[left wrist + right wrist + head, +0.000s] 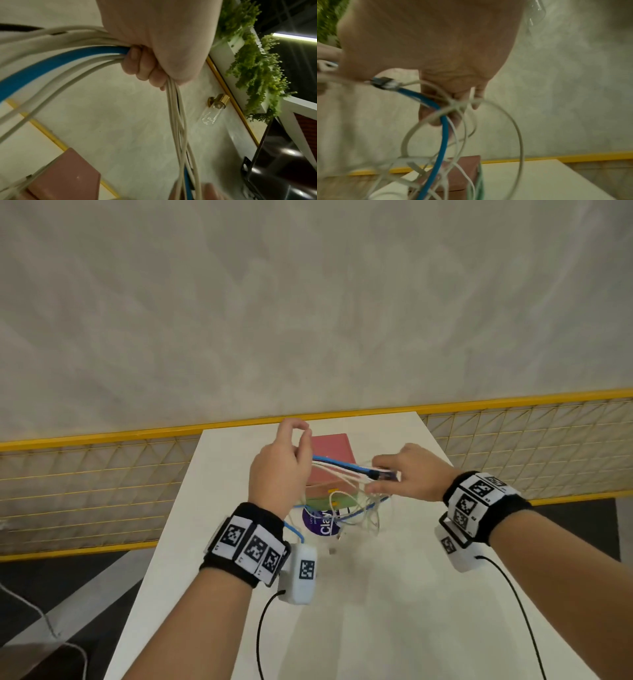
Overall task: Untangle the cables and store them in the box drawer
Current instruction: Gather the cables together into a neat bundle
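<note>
A tangle of white cables (356, 501) and one blue cable (342, 465) hangs over the white table (394, 594). My left hand (303, 440) grips a bundle of these strands in its fist (142, 60), with the blue cable (51, 65) among them. To the right, my right hand (387, 470) pinches the blue cable at its plug end (385, 475); white loops hang round its fingers (462, 100). The plug (385, 82) shows below the palm. A pink box (330, 463) sits behind and under the cables, on a green layer (323, 502).
A purple and white tub (320, 525) marked "Clay" lies in front of the box under the hanging loops. A yellow mesh railing (102, 474) runs behind the table. The table's left edge (154, 559) drops to a dark floor.
</note>
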`<state>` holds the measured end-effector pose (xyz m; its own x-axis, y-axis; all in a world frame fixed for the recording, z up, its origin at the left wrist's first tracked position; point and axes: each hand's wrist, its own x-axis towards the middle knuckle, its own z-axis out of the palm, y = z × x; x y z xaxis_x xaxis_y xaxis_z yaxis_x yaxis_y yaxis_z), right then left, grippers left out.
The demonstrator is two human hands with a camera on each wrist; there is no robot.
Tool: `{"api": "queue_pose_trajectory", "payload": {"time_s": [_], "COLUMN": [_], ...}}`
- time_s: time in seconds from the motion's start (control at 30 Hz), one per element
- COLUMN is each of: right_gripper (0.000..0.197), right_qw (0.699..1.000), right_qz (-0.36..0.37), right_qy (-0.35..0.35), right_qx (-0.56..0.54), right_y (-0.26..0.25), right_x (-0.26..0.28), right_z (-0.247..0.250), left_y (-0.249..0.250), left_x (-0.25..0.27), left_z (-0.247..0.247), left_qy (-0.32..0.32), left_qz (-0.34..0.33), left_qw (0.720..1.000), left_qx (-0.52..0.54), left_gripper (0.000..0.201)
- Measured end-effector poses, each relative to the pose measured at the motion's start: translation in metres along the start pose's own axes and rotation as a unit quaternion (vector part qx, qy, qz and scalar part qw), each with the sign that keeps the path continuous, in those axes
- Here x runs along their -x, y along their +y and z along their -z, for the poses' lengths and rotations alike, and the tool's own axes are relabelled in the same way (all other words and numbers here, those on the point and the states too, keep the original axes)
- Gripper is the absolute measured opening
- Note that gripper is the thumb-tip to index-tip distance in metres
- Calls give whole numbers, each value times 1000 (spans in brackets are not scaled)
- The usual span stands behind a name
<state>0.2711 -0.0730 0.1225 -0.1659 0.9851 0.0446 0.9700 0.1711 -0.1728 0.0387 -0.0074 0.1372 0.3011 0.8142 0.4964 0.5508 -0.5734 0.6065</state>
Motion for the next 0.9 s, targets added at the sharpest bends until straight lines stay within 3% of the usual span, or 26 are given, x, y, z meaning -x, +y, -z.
{"api": "queue_pose_trajectory", "payload": {"time_s": [0.1,0.17,0.23,0.3,0.4,0.47,0.6,0.63,0.7,0.77,0.83,0.9], "right_gripper": [80,79,74,55,13,16,23,22,17,16,14,8], "right_qw": [997,995,975,951,940,952,983,987,992,991,989,990], "right_qz": [-71,-40,32,74,25,2,20,22,48,89,81,74], "right_qy": [-26,39,61,40,55,32,7,12,7,-13,-13,8], "right_qx": [-25,-80,-213,-296,-336,-303,-184,-160,-120,-104,-121,-117], "right_y": [14,-2,-36,-67,-83,-74,-64,-64,-69,-75,-77,-74], "right_x": [5,1,-9,-19,-22,-18,-23,-27,-38,-48,-50,-45], "right_z": [5,16,20,5,-17,-17,-1,2,8,9,13,21], "left_y": [-8,-7,4,13,9,-1,-15,-14,-6,5,9,4], "left_x": [-2,-1,1,1,-4,-5,-1,0,3,5,6,4], "left_z": [3,0,-6,-9,-1,6,7,5,0,-4,-7,-6], "left_qy": [1,-11,-18,-7,43,54,-26,-33,-12,-49,-131,-191], "left_qz": [25,28,13,6,24,53,96,78,-40,-111,-73,-48], "left_qw": [1000,1000,1000,999,994,990,995,996,998,992,989,979], "left_qx": [3,5,15,40,93,118,34,-5,-52,-41,-10,-45], "left_gripper": [15,14,14,14,12,13,31,37,44,49,58,70]}}
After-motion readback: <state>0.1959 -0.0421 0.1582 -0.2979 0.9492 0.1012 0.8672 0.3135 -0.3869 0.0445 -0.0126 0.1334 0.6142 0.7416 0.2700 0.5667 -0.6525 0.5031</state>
